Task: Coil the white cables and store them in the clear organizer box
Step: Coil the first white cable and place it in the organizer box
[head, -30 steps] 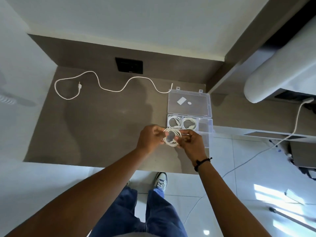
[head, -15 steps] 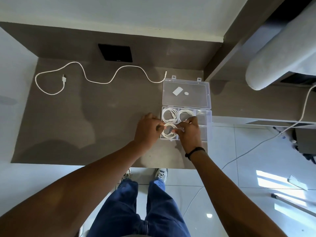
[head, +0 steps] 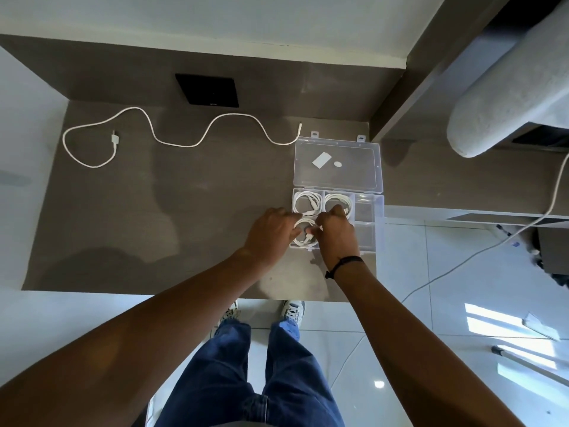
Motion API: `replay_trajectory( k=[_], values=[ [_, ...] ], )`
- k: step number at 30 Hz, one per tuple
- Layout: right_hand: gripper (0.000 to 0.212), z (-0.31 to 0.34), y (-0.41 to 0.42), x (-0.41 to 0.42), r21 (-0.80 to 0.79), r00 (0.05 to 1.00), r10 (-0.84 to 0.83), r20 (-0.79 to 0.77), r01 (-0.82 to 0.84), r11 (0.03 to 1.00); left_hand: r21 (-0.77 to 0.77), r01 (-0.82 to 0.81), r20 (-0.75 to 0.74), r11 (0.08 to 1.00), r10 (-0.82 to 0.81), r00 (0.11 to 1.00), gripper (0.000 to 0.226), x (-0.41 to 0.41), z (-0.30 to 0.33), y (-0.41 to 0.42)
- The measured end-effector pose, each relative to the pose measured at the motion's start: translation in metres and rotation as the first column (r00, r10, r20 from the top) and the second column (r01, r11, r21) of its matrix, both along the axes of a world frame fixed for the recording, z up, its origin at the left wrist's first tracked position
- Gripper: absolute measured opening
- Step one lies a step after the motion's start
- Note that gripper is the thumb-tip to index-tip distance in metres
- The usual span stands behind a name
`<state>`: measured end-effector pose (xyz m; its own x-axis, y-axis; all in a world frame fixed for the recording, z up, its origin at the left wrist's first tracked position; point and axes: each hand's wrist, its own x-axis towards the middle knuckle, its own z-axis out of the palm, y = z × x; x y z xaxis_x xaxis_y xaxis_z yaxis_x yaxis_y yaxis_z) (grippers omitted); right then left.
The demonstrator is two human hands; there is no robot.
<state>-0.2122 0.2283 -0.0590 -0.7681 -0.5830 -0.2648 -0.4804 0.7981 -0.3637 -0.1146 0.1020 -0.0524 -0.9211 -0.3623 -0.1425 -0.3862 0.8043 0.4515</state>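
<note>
The clear organizer box [head: 371, 229] lies open at the desk's right end, its lid [head: 337, 166] folded back flat. Two coiled white cables [head: 306, 202] [head: 338, 201] fill its far-left compartments. A third coiled white cable [head: 304, 232] sits in the near-left compartment. My left hand [head: 271, 234] and my right hand [head: 335, 234] both pinch this coil from either side, pressing it into the compartment. One uncoiled white cable [head: 181, 144] snakes across the desk's far side, from the left end to the box lid.
The brown desk [head: 154, 211] has a black square panel [head: 207, 90] on its back wall. A grey padded object [head: 508, 97] lies at the right. Another white cord [head: 492, 241] runs over the tiled floor. My legs and shoes stand below the desk's front edge.
Both hands carried the coil from above the desk edge forward and down into the box's near-left compartment. The view shifted to the left.
</note>
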Motion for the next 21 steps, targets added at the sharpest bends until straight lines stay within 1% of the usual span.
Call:
replay_trajectory(
  k=[2,4,6,9,10,13,16,21],
  values=[
    [0.013,-0.002,0.003,0.004,-0.020,1.000,-0.019,-0.009,0.019,1.000,0.020,0.008,-0.020,1.000,-0.008,1.000,0.047,0.008,-0.003,0.002],
    [0.021,-0.002,0.007,0.008,-0.094,0.998,-0.066,-0.002,0.065,0.993,-0.001,0.026,-0.022,1.000,-0.026,0.999,0.048,0.014,-0.004,0.004],
    [0.030,-0.002,0.009,0.011,-0.160,0.995,-0.104,0.010,0.104,0.982,-0.035,0.047,0.022,0.998,-0.046,0.999,0.047,0.015,-0.004,0.007],
    [0.016,-0.004,0.013,0.014,-0.155,0.996,-0.088,-0.017,0.084,0.984,-0.070,0.064,0.118,0.995,-0.056,0.991,0.049,0.008,0.002,0.009],
    [0.014,-0.005,0.014,0.014,-0.150,0.996,-0.091,-0.012,0.088,0.985,-0.083,0.060,0.138,0.995,-0.048,0.989,0.049,0.007,0.005,0.009],
    [0.014,-0.004,0.016,0.014,-0.124,0.995,-0.097,0.011,0.097,0.988,-0.107,0.060,0.183,0.992,-0.040,0.982,0.048,0.001,0.008,0.008],
    [0.015,-0.004,0.013,0.012,-0.082,0.992,-0.123,0.032,0.125,0.989,-0.119,0.075,0.226,0.990,-0.047,0.973,0.042,-0.004,0.009,0.010],
    [0.012,-0.008,0.011,0.015,-0.067,0.989,-0.149,0.002,0.149,0.987,-0.119,0.102,0.291,0.988,-0.063,0.955,0.034,-0.011,0.012,0.013]
  ],
)
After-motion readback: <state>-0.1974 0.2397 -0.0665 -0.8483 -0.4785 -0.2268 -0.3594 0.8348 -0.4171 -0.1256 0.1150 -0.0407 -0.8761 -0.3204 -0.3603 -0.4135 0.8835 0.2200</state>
